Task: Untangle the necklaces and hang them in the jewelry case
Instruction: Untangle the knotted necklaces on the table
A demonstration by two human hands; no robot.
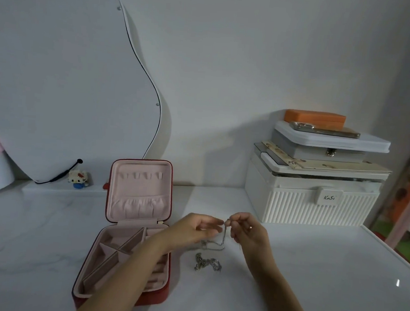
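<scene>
A pale marble-look table point(288, 270) is set against a plain white wall, with a wavy-edged mirror point(66, 77) leaning at the back left and a ribbed white storage box point(309, 206) stacked with smaller cases at the back right. The jewelry case point(131, 228) is seen lying open just left of centre, its pink lid upright and the row of hooks point(140, 175) facing forward. A thin chain point(224, 234) is being pinched at its top by the fingers of the right hand point(247, 231), which are curled in tight; from there it drops straight down to a small tangle on the table. The left hand point(194, 230) is held just beside the chain, fingers loosely extended, and whether the chain is actually touched cannot be told. A chunkier necklace point(207, 264) is left lying in a heap, just below both hands. The hooks lie up and to the left, nearer the left hand.
</scene>
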